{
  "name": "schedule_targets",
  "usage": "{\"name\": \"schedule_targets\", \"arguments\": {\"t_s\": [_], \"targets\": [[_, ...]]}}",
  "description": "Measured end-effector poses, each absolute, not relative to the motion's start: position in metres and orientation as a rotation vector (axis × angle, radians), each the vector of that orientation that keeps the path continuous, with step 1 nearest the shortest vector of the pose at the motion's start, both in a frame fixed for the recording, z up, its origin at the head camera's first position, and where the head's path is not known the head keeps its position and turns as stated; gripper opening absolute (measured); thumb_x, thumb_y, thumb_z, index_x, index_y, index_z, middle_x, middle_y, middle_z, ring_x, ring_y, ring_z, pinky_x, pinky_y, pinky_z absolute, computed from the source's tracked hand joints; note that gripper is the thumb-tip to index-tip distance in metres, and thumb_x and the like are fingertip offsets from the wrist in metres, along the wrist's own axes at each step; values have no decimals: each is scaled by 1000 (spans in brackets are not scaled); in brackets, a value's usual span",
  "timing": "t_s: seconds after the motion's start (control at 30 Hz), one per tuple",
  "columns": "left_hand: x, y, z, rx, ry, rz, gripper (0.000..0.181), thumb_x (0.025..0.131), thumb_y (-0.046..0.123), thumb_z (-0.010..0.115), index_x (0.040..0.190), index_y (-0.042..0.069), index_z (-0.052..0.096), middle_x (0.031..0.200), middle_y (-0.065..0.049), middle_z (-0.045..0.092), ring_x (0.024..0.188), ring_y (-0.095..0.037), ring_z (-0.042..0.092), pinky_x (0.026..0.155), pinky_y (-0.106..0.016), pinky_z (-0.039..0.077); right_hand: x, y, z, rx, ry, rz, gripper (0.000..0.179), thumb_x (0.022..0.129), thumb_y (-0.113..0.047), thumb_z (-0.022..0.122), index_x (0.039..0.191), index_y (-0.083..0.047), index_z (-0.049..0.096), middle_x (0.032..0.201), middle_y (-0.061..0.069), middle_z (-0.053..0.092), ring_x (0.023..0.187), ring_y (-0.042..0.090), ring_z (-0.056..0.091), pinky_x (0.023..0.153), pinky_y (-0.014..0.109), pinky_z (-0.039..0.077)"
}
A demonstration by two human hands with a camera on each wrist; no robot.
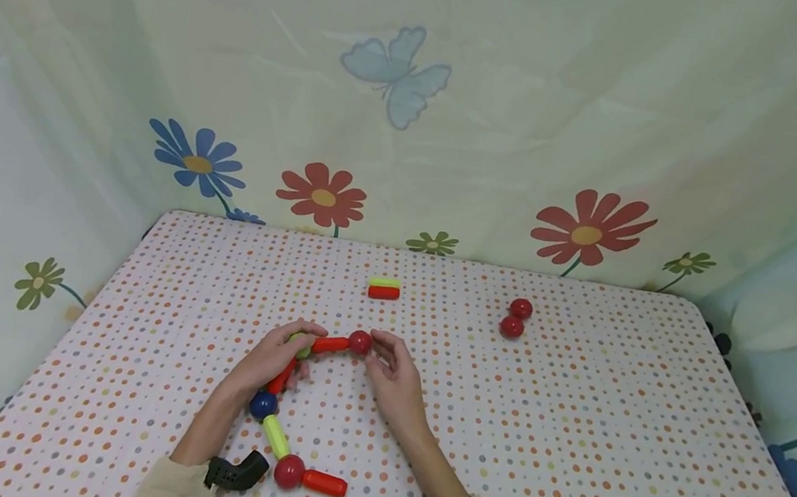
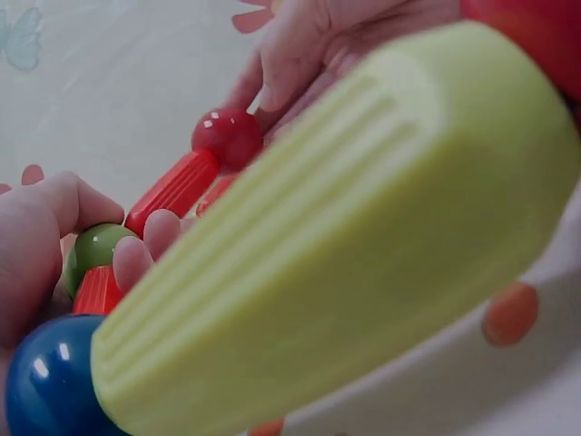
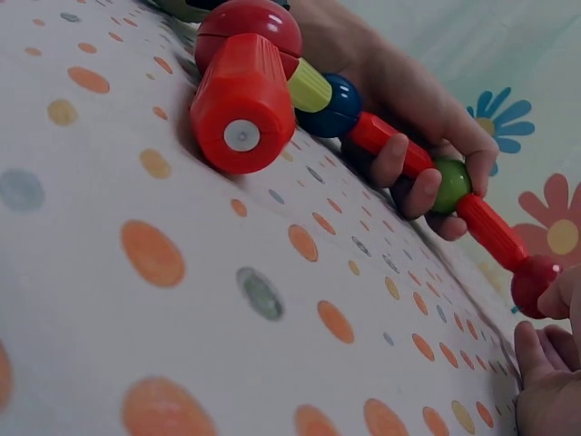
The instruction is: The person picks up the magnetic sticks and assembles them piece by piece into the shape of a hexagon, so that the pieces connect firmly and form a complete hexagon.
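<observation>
1 ball-and-rod chain (image 1: 263, 405) lies on the worktop (image 1: 570, 439), the left hand (image 1: 269, 355) pinching its green ball (image 3: 451, 186), the right hand (image 1: 397, 384) pinching its red end ball (image 1: 359, 342).

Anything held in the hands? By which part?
Left hand holds the chain by its green ball; right hand is at the red end ball, grip unclear.

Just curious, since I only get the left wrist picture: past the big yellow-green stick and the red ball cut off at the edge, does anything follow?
Observer: Yes, the head view shows a red stick joined to that red ball, pointing right.
Visitor: Oh! And are spare balls lying anywhere?
Observer: Two loose red balls lie on the dotted tablecloth, farther off and to the right of the right hand.
</observation>
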State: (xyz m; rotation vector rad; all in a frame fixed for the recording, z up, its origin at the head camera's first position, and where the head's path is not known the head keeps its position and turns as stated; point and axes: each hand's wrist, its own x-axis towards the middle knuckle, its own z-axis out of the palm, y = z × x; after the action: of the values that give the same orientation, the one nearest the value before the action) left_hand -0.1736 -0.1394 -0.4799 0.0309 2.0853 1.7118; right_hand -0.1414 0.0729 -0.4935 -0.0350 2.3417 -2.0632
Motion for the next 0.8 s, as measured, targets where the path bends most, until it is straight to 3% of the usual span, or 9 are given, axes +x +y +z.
{"name": "schedule_targets", "arguments": {"t_s": [0.13,0.33,0.53,0.8], "targets": [[-175,-140,-480,46,2051,1769,36,102,25,41,130,7,56,71,-7,60,47,-11,50,46,-19,45,-141,73,-491,-28,2327,-2071,41,94,-8,57,134,-13,50,138,8,55,131,23,53,103,27,46],[-175,-141,-479,46,2017,1820,38,99,19,39,130,6,57,98,-12,64,59,-12,57,48,-19,47,-139,70,-480,7,2361,-2008,38,94,-4,56,132,-7,52,133,11,58,126,26,57,102,26,47],[-176,-142,-481,33,2018,1866,39,94,11,44,129,4,58,104,-12,66,65,-14,61,50,-21,48,-130,69,-454,-47,2367,-2006,34,94,1,54,128,3,53,126,18,60,118,29,61,99,24,49],[-175,-142,-481,7,2002,1898,41,92,8,43,130,3,56,108,-9,63,69,-14,63,54,-21,50,-129,69,-455,-21,2376,-1981,37,91,5,52,128,2,53,126,17,61,116,28,62,97,28,51]]}}
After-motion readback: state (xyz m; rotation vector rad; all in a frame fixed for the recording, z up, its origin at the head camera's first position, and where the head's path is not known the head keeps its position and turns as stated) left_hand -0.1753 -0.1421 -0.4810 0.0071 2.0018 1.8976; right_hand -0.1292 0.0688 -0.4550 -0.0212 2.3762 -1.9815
